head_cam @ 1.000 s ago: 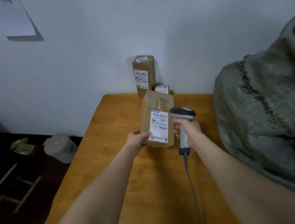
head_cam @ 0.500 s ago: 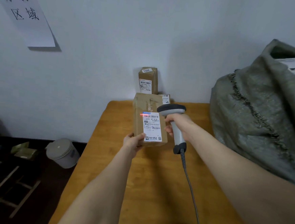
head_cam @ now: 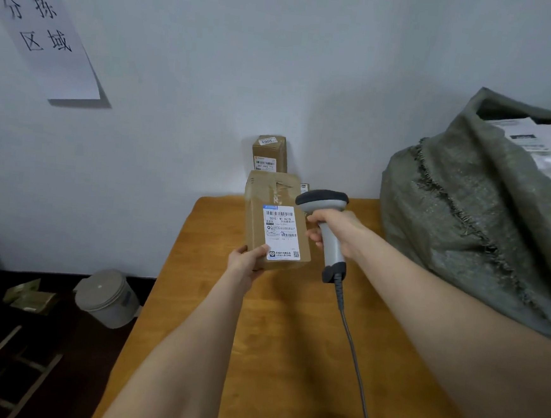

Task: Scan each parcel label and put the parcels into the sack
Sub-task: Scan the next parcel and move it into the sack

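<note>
The left hand [head_cam: 246, 260] holds the brown parcel [head_cam: 275, 209] upright above the far end of the desk [head_cam: 276, 347]. It grips only the lower left corner, with the thumb pressed on the front beside the white label [head_cam: 282, 232] and the fingers hidden behind. With a hold that low and narrow, the tall box could probably tip or slide out, especially when it is swung right toward the sack [head_cam: 457, 229]. The right hand [head_cam: 340, 230] has its fingers wrapped tight round the handle of the scanner [head_cam: 332, 246], whose head sits just beside the label. No scan line shows on the label, so the parcel could go in unread if the scan has not registered. The cable [head_cam: 352, 347] trails across the desk and could snag. The sack slumps on the right, its mouth open at the top, with white-labelled packets [head_cam: 549, 148] lying inside near the rim. Since they lie that high, a dropped box may sit proud or roll back out. One more parcel [head_cam: 269, 154] waits against the wall.
</note>
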Action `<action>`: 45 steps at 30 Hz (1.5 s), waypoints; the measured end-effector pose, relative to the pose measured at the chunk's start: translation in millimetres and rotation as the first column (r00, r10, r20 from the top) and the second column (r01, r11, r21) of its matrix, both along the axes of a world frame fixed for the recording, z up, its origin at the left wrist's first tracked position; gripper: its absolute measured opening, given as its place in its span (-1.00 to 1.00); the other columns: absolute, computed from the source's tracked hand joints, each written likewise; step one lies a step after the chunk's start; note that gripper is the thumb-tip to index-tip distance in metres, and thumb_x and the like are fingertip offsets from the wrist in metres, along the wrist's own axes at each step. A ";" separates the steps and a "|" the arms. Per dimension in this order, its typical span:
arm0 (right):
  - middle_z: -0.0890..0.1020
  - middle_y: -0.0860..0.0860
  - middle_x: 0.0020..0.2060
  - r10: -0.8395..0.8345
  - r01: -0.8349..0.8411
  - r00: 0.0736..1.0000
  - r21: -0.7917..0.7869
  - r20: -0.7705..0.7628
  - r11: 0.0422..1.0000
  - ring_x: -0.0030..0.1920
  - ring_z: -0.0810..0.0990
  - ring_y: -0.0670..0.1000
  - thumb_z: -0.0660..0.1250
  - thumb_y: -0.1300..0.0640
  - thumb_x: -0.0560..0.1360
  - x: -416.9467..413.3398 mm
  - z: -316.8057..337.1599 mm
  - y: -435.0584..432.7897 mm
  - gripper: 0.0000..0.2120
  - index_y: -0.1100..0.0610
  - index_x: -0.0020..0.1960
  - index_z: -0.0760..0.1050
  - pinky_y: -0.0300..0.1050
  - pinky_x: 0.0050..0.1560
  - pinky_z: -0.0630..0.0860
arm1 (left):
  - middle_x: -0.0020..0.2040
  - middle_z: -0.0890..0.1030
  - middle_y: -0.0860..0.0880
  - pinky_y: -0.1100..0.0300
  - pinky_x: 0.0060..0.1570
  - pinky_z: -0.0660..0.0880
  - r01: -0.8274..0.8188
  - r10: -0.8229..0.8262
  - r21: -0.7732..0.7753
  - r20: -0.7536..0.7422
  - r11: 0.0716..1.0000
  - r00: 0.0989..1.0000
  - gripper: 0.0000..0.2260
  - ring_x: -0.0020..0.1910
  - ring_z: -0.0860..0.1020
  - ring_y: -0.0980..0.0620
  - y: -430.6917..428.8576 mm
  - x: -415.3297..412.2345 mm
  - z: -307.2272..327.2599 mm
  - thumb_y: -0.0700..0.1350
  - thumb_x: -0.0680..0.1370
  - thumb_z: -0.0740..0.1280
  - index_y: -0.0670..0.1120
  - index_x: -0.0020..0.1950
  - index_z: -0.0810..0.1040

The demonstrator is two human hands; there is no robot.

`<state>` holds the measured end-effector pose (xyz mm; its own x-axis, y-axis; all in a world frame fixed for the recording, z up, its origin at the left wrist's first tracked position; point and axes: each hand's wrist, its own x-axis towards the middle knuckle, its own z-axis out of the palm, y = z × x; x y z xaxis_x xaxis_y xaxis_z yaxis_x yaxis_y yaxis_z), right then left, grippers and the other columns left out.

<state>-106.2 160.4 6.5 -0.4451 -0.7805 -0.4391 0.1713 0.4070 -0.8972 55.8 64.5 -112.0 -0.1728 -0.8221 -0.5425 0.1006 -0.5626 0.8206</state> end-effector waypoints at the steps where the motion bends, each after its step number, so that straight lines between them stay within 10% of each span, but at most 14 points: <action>1: 0.64 0.17 -0.21 -0.035 0.035 0.999 -0.017 0.003 0.999 -0.42 0.57 -0.03 0.39 0.24 0.48 -2.6 3.7 1.8 -0.84 0.26 0.04 0.53 -0.19 -0.37 0.54 | 0.26 0.52 -0.22 -0.05 0.11 0.56 0.006 -0.006 -0.006 -0.007 1.000 1.000 -0.33 0.15 0.55 -0.15 -2.1 -1.9 5.0 -0.20 0.44 0.49 -0.21 0.46 0.25; 14: 0.58 0.05 -0.36 -0.287 0.323 0.945 -0.313 0.158 0.893 -0.41 0.54 -0.05 0.51 0.15 0.44 -93.3 120.9 38.1 -0.80 0.20 -0.04 0.55 -0.18 -0.32 0.56 | 0.09 0.56 -0.09 0.00 0.06 0.58 0.052 -0.127 -0.290 -0.245 0.956 0.961 -0.68 0.00 0.56 -0.03 12.1 -115.2 161.5 0.04 0.51 0.39 -0.05 0.20 0.47; 21: 0.58 0.08 -0.11 -0.379 0.394 0.917 -0.414 0.122 0.820 -0.21 0.59 0.04 0.59 -0.05 0.34 -198.6 185.4 105.1 -0.39 0.19 0.24 0.44 -0.16 -0.33 0.56 | 0.10 0.56 -0.08 0.09 -0.07 0.62 0.075 -0.234 -0.451 -0.308 0.889 0.922 -0.68 0.03 0.56 -0.03 83.8 -232.6 257.6 0.10 0.55 0.31 0.00 0.25 0.45; 29: 0.63 0.11 -0.02 -0.526 0.526 0.841 -0.418 0.126 0.741 -0.06 0.67 0.15 0.66 -0.15 0.16 -339.0 186.1 204.7 -0.17 0.18 0.28 0.43 0.12 0.05 0.63 | 0.13 0.51 -0.12 0.02 -0.18 0.62 0.202 -0.272 -0.411 -0.120 0.889 0.955 -0.58 0.09 0.53 -0.11 189.9 -395.6 282.9 0.19 0.50 0.32 -0.06 0.21 0.45; 35: 0.54 0.09 -0.31 -0.555 0.545 0.831 -0.267 0.044 0.795 -0.21 0.60 0.09 0.55 -0.01 0.39 -390.7 144.9 225.1 -0.51 0.25 0.14 0.46 0.09 0.13 0.60 | 0.13 0.51 -0.09 -0.06 0.05 0.57 0.365 -0.333 -0.347 0.151 0.864 0.931 -0.51 0.11 0.50 -0.14 204.5 -450.3 250.0 0.26 0.52 0.25 -0.11 0.23 0.43; 41: 0.55 0.18 0.02 -0.521 0.535 0.845 -0.198 0.120 0.821 -0.09 0.57 0.15 0.49 0.20 0.46 -402.9 108.1 218.7 -0.50 0.29 0.33 0.41 0.02 -0.02 0.62 | 0.06 0.57 -0.13 -0.03 0.10 0.58 0.485 -0.227 -0.488 0.496 0.725 0.838 -0.71 -0.03 0.54 -0.07 186.1 -462.7 208.7 -0.33 0.55 0.20 -0.20 0.24 0.54; 45: 0.63 0.13 -0.05 -0.552 0.548 0.833 -0.158 0.020 0.821 -0.12 0.62 0.10 0.46 0.17 0.48 -411.5 114.6 221.8 -0.73 0.27 0.08 0.48 -0.06 -0.05 0.61 | -0.14 0.54 -0.15 0.04 0.05 0.53 0.497 -0.161 -0.524 0.559 0.691 0.813 -0.76 -0.03 0.51 -0.14 191.3 -464.6 212.0 -0.39 0.53 0.13 -0.09 -0.07 0.47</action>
<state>-517.7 382.1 121.1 -0.8299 -0.4579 -0.3187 0.3022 0.1112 -0.9467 -408.7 255.8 100.1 -0.3855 -0.9226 -0.0141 -0.4456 0.1728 0.8784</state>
